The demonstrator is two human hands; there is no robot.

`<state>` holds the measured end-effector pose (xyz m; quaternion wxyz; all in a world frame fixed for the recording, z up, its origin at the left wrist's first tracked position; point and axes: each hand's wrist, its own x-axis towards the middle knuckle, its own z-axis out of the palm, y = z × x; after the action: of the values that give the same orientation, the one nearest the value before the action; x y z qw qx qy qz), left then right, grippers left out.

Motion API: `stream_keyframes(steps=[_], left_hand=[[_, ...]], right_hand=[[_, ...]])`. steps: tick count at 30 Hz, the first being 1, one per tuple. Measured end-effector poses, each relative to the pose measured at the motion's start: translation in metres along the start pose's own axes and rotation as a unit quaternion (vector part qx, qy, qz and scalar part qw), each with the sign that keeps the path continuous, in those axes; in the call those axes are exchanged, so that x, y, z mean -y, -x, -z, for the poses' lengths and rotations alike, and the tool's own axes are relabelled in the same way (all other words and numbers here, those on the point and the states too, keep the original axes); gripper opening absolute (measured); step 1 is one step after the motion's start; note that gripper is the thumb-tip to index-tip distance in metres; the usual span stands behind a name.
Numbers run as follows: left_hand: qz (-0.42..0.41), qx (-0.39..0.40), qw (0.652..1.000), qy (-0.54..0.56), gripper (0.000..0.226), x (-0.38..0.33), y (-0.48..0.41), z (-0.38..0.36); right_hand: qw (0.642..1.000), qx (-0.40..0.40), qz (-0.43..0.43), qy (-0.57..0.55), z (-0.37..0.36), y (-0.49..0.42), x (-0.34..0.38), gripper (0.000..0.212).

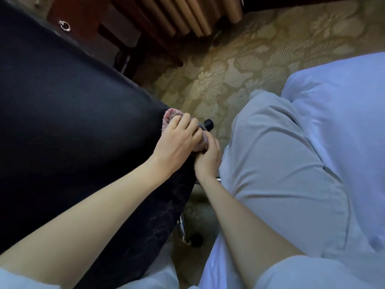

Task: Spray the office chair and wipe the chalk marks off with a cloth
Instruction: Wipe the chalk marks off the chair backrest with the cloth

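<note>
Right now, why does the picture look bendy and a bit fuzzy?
Head view: the wide lens bows the edge of the chair; the whole picture is slightly soft; its black surface shows little detail, while the pale trousers catch the most light.

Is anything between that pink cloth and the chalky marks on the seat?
Nothing. The pink fluffy cloth, held by left hand and right hand, sits on the edge of the black chair seat; faint whitish chalk marks lie further along, past the left wrist.

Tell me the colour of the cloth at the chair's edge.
The cloth is a faded pink, best seen in the head view.
</note>
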<state>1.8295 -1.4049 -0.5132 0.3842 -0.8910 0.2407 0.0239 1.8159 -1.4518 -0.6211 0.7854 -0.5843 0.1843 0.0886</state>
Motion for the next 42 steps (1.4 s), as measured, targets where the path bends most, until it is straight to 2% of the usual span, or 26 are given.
stream_keyframes(steps=[2,4,6,9,15,18,20,24,26,28,31,33,36,38,42], left_hand=[[0.004,0.005,1.000,0.011,0.020,-0.001,0.003,-0.002],[0.012,0.008,1.000,0.023,0.019,-0.002,0.010,-0.001],[0.013,0.020,0.999,0.024,0.021,-0.005,0.025,0.001],[0.027,0.031,0.998,0.046,0.020,-0.014,0.062,0.006],[0.057,0.072,0.993,0.074,0.046,-0.040,0.137,0.019],[0.049,0.098,0.992,0.064,0.045,-0.048,0.165,0.022],[0.045,0.106,0.991,0.070,0.040,-0.050,0.172,0.023],[0.043,0.099,0.993,0.043,0.022,-0.037,0.141,0.027],[0.068,0.091,0.992,0.049,0.014,-0.022,0.111,0.032],[0.113,0.099,0.987,0.049,0.018,-0.001,0.082,0.036],[0.123,-0.030,0.992,0.005,0.018,0.039,0.039,0.044],[0.131,-0.080,0.988,-0.030,0.019,0.065,0.016,0.049],[0.141,0.011,0.989,-0.043,0.030,0.085,-0.002,0.061],[0.151,0.037,0.988,-0.019,0.030,0.085,0.002,0.062],[0.179,-0.011,0.984,0.016,0.025,0.070,0.034,0.057]], right_hand=[[1.000,-0.003,-0.015,-0.019,0.001,0.007,0.003,0.022],[0.998,0.026,-0.049,-0.023,0.000,0.015,0.002,0.033],[0.998,0.051,-0.021,0.034,0.003,0.029,0.000,0.037],[0.995,0.073,0.024,0.059,0.007,0.061,-0.013,0.029],[0.985,0.153,0.005,0.080,0.020,0.128,-0.027,0.042],[0.979,0.185,0.001,0.083,0.025,0.152,-0.035,0.047],[0.981,0.179,-0.001,0.072,0.025,0.154,-0.034,0.045],[0.989,0.145,-0.040,0.004,0.018,0.129,-0.016,0.035],[0.989,0.145,-0.006,0.006,0.013,0.104,0.003,0.032],[0.989,0.140,0.051,0.017,0.004,0.072,0.027,0.034],[0.974,0.138,0.167,0.064,-0.013,0.019,0.066,0.051],[0.967,0.150,0.199,0.060,-0.023,-0.012,0.090,0.056],[0.964,0.175,0.185,0.070,-0.034,-0.036,0.106,0.058],[0.963,0.181,0.182,0.077,-0.039,-0.033,0.103,0.056],[0.957,0.207,0.190,0.076,-0.037,0.000,0.087,0.055]])
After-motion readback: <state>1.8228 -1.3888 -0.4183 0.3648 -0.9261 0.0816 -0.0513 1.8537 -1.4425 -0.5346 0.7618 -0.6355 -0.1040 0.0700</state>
